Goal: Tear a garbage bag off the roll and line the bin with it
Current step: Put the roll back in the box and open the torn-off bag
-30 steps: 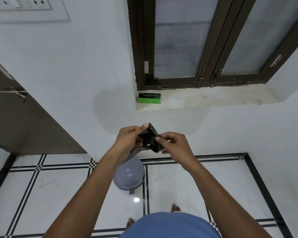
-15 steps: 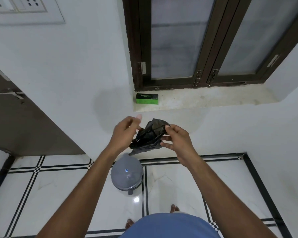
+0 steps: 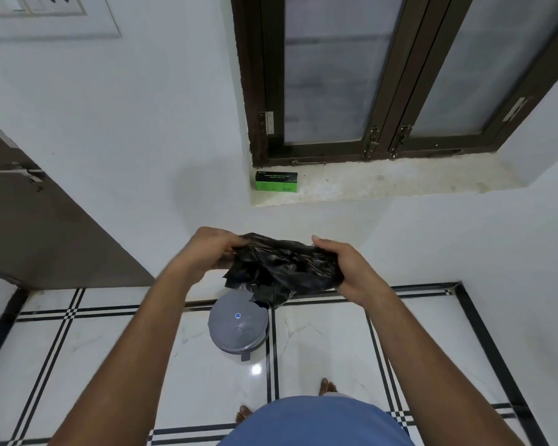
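A crumpled black garbage bag hangs in the air at chest height, partly spread out. My left hand grips its left edge and my right hand grips its right edge. Directly below stands a small grey bin with a domed lid that is closed, on the white floor near the wall. The bag's lower tip overlaps the bin's top in the view. A green and black box lies on the window sill above.
A white wall faces me, with a brown-framed window and a stone sill. A brown door is at the left. The floor is white tile with black lines. My bare feet stand just behind the bin.
The bag was a tight bundle between my fingertips; my hands have pulled apart sideways and it has spread wider and loosened.
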Demonstrator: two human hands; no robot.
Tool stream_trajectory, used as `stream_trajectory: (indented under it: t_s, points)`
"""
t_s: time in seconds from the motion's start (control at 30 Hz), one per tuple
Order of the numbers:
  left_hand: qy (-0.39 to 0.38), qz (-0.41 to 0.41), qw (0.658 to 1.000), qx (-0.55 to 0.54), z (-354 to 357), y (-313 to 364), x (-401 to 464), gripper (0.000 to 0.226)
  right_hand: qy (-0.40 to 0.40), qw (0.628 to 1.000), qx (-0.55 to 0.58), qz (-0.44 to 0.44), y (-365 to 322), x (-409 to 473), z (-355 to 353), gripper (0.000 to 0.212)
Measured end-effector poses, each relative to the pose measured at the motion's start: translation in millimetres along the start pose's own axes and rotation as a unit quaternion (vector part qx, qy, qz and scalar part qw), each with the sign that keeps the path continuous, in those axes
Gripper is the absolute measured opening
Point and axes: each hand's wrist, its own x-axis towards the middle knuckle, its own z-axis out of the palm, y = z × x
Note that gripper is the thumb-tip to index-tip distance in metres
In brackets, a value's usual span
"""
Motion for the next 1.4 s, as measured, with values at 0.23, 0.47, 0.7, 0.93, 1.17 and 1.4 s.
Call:
stream_trajectory:
  t_s: [0.23, 0.47, 0.7, 0.93, 1.17, 1.4]
  points:
    - [-0.184, -0.065, 0.958, -0.208, -23, -11, -2, 0.027, 0.045, 0.939, -0.322, -0.111, 3, 8, -17, 0.078]
    - [-0.047, -0.134, 0.946, -0.293, -8, -19, 8, 0.027, -0.014, 0.990, -0.139, 0.016, 8, 10, -6, 0.064]
    - [-0.201, -0.087, 0.965, -0.145, -24, -20, 0, 0.054, 0.000, 0.998, 0.048, 0.034, 0, 4, -17, 0.072]
    - [-0.136, -0.130, 0.982, 0.003, -33, -40, 13, 0.027, 0.010, 0.998, 0.067, 0.007, -7, 7, -34, 0.065]
    - [-0.045, -0.134, 0.943, -0.303, -14, -41, 8, 0.024, 0.135, 0.990, 0.020, -0.033, 2, 25, -45, 0.041]
    - [-0.093, -0.126, 0.884, 0.441, -22, -71, 18, 0.025, 0.199, 0.972, 0.125, -0.012, -6, 37, -70, 0.029]
